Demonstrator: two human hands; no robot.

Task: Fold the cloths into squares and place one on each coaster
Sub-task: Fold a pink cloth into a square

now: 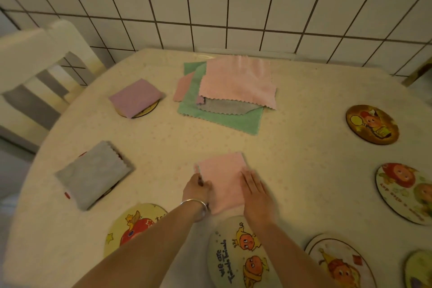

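A folded pink cloth (223,177) lies on the table in front of me. My left hand (197,188) pinches its left edge, and my right hand (256,190) presses flat on its right side. A folded purple cloth (135,96) sits on a coaster at the far left. A folded grey cloth (93,174) covers another coaster on the left. A pile of unfolded cloths (233,91), pink over grey and green, lies at the back. Bare cartoon coasters lie near me (236,255), under my left arm (131,227) and along the right (371,124).
A white chair (39,72) stands at the table's left. A tiled wall (210,2) rises right behind the table. More coasters lie at the right edge (404,192) and the front right (336,262). The table (304,170) has a pale speckled cover.
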